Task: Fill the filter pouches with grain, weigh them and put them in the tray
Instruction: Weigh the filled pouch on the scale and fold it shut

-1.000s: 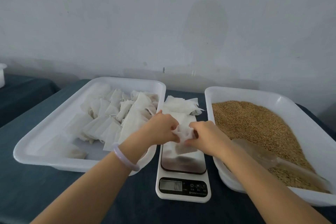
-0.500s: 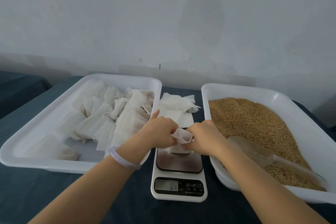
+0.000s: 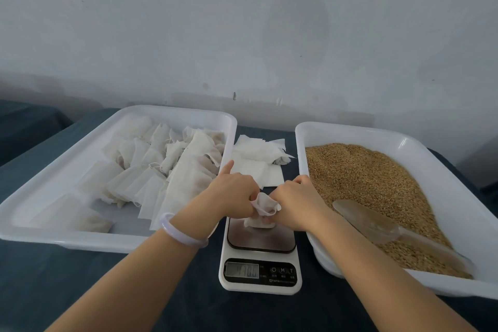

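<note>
Since a second ago the filter pouch (image 3: 262,210) has been bunched tighter and brought lower. It seems to touch the scale (image 3: 260,275) beneath the hands, whose display is too blurred to read. The left hand (image 3: 234,191) and right hand (image 3: 296,202), close together, both pinch its top. The tray (image 3: 80,159) lies left of the left hand, the grain (image 3: 363,175) right of the right hand.

This is a small hand-packing bench in a plain room. A table with a dark blue cloth (image 3: 80,291) stands against a bare, stained pale wall (image 3: 242,21). A white plastic tray (image 3: 177,110) of filled pouches (image 3: 161,170) lies toward the table's left edge. A second tray (image 3: 350,127) toward the right edge holds loose grain (image 3: 363,178) and a clear scoop (image 3: 361,219). A digital scale (image 3: 260,271) sits between them near the front edge, with empty pouches (image 3: 258,153) stacked behind it.
</note>
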`<move>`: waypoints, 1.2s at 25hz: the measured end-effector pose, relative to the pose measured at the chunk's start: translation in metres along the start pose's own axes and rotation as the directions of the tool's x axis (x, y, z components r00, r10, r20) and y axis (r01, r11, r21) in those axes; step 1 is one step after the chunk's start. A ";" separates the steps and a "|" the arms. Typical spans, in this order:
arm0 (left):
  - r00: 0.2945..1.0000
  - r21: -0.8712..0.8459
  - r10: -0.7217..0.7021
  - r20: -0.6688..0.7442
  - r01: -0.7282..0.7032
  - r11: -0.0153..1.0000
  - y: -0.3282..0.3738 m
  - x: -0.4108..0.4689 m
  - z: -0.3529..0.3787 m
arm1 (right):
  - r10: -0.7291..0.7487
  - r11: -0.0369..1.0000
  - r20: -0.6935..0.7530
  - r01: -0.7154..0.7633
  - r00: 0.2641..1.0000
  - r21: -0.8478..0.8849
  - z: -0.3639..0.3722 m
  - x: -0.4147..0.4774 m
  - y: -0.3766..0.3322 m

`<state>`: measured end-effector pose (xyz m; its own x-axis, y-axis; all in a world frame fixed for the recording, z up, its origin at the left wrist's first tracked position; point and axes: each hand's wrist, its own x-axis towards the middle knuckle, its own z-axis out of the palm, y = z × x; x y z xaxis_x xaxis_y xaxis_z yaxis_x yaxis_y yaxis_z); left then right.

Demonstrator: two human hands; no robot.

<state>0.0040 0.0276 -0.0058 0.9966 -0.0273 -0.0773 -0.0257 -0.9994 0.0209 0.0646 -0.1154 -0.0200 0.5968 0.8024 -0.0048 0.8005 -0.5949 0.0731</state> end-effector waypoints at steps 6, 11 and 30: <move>1.000 0.049 -0.007 0.021 0.006 0.999 0.003 0.002 0.000 | 0.035 0.999 -0.003 -0.035 0.999 -0.025 -0.003 0.002 -0.004; 1.000 0.025 0.002 0.012 -0.003 1.000 0.002 0.000 0.000 | 0.051 0.999 0.020 -0.051 0.998 0.003 -0.005 -0.002 -0.005; 0.976 -0.423 -0.018 -0.215 -0.077 0.903 -0.009 -0.011 0.000 | 0.225 0.784 -0.029 -0.163 0.974 0.599 -0.002 -0.009 0.007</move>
<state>-0.0065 0.0366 -0.0052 0.9903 -0.0047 0.1386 -0.0667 -0.8923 0.4466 0.0645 -0.1265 -0.0176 0.7599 0.6488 0.0407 0.5633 -0.6258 -0.5395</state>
